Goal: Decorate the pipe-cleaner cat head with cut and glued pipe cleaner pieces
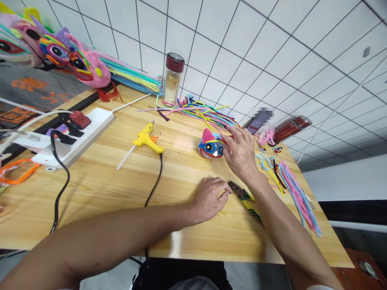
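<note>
My right hand (240, 151) rests with curled fingers against a small pipe-cleaner head (211, 143), blue and red with a pink crest, in the middle of the wooden table (127, 189). My left hand (210, 198) lies closer to me, fingers pinched on a short yellow pipe-cleaner piece (223, 193). Just right of it lie pliers (243, 195) with green-yellow handles, partly under my right forearm.
A yellow glue gun (148, 139) with a black cord lies centre-left. A white power strip (65, 139) sits at the left. Loose pipe cleaners (298, 189) are strewn at the right and back. A glass bottle (173, 78) and finished colourful heads (69, 56) stand along the wall.
</note>
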